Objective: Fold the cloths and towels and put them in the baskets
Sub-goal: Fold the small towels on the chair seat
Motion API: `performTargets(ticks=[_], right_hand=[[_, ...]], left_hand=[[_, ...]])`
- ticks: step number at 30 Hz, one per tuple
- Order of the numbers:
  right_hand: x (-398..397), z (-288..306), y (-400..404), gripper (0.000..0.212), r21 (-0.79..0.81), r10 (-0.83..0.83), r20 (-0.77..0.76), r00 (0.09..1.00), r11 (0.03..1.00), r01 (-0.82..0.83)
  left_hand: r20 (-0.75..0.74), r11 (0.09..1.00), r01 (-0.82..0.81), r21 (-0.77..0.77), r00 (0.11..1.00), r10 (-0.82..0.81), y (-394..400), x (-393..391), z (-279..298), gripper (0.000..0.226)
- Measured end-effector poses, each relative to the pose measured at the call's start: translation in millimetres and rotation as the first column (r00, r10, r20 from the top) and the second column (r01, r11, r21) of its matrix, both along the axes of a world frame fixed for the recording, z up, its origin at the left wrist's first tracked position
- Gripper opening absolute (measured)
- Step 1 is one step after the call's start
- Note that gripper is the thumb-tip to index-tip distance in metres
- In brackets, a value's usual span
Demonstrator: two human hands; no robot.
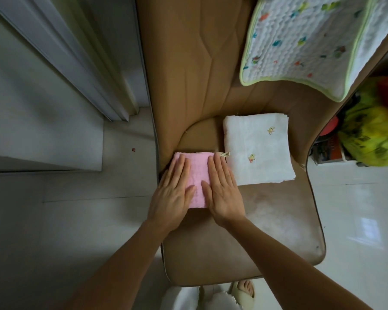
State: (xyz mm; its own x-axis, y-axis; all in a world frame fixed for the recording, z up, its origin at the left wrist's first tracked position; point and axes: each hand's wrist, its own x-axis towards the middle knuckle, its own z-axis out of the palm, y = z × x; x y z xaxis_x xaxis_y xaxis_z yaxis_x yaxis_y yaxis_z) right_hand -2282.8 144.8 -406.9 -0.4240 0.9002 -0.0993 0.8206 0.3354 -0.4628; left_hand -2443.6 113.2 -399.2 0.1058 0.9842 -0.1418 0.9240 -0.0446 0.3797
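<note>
Left hand [171,193], right hand [222,193]: both flat, fingers spread narrow, palms down, gripping nothing; pressing small folded pink waffle-weave cloth [196,175] between and beneath them, on tan leather seat cushion [244,231]. Beside right hand, touching its fingertips' edge: folded white towel with small embroidered motifs [258,148]. Beyond, far right: quilted white mat with green trim [300,41]. Baskets: not in view. Risk: pink fold springing open once pressure lifts, or sliding off cushion edge near left hand.
</note>
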Motion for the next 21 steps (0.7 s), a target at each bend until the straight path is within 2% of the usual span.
performTargets(ticks=[5,8,11,15,17,21], right_hand=[[3,12,11,0.063,-0.105,0.094,0.155,0.983,0.991,-0.079],[6,55,22,0.061,-0.207,0.09,0.115,0.989,0.976,-0.065],[17,116,40,0.045,-0.262,-0.093,-0.041,0.995,0.962,0.079],[55,190,74,0.021,-0.235,-0.292,-0.178,0.94,0.94,0.248],[75,227,95,0.015,-0.207,-0.345,-0.217,0.913,0.931,0.302],[107,299,143,0.013,-0.093,-0.395,-0.281,0.875,0.918,0.384]], left_hand=[[-0.035,0.966,0.095,-0.241,0.994,-0.107,14,-9,18,0.071],[-0.099,0.936,0.103,-0.338,0.985,-0.144,29,-7,65,0.066],[-0.038,0.955,0.074,-0.287,0.995,-0.089,54,-2,126,0.044],[0.104,0.962,-0.016,-0.272,0.993,0.046,93,12,207,0.027],[0.127,0.971,-0.045,-0.236,0.989,0.077,111,21,245,0.022],[0.133,0.992,-0.112,-0.062,0.984,0.119,154,39,318,0.021]])
